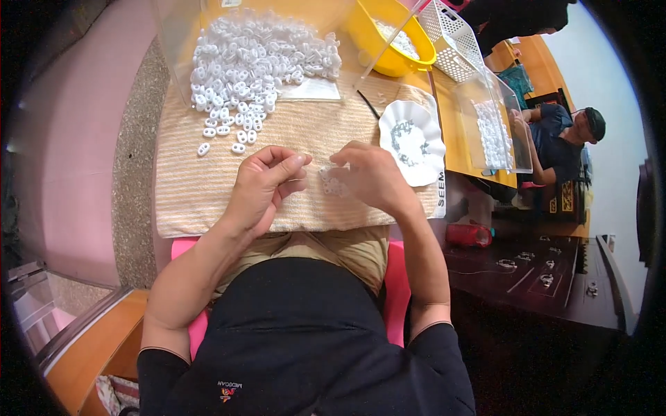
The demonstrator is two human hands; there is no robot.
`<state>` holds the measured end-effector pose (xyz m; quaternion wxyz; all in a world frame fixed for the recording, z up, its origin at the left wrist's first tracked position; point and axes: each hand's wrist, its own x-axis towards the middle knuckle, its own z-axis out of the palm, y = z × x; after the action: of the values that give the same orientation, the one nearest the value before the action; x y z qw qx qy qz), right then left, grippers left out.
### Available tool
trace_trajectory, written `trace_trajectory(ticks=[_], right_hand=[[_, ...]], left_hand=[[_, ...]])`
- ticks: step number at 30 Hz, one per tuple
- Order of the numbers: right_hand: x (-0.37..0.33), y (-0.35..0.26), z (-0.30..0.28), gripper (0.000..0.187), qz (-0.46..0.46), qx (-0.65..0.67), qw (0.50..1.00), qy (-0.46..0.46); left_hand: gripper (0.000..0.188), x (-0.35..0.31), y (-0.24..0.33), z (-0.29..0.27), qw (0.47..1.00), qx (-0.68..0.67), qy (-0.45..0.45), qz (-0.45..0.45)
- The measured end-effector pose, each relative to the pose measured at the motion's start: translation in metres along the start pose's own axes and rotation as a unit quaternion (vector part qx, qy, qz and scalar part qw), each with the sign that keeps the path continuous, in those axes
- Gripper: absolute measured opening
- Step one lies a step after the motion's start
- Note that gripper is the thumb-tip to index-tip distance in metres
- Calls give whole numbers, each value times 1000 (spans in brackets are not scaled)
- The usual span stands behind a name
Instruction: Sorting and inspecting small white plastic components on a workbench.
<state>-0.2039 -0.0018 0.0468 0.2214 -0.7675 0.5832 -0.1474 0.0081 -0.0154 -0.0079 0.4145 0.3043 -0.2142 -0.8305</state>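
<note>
My left hand point(267, 186) is above the striped cloth point(208, 191), thumb and forefinger pinched together. Whatever is between those fingertips is too small to make out. To its right, my right hand point(374, 177) is bent over the cloth, its fingers partly hidden and blurred. Just beside its fingertips lies a little group of small whitish pieces point(333, 182). Beyond my hands spreads a large heap of white oval plastic pieces point(260, 59), each with two holes. A few loose ones lie nearest my left hand. At the right stands a white wavy-rimmed dish point(433, 145) holding small grey metal-looking parts.
A yellow basin point(423, 61) with white pieces stands at the far right, near a white perforated basket point(451, 31). A transparent bin point(524, 163) of white pieces is beside a co-worker point(562, 139). A thin black stick point(369, 104) lies by the dish.
</note>
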Motion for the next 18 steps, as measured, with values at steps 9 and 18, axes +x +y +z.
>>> trace_trajectory(ticks=[9,18], right_hand=[[1,-9,18,20,13,-73,996,-47],[-10,-13,27,14,-31,107,989,98]], left_hand=[[9,-3,2,3,1000,9,3,-10],[12,-1,-5,2,992,119,-25,29]])
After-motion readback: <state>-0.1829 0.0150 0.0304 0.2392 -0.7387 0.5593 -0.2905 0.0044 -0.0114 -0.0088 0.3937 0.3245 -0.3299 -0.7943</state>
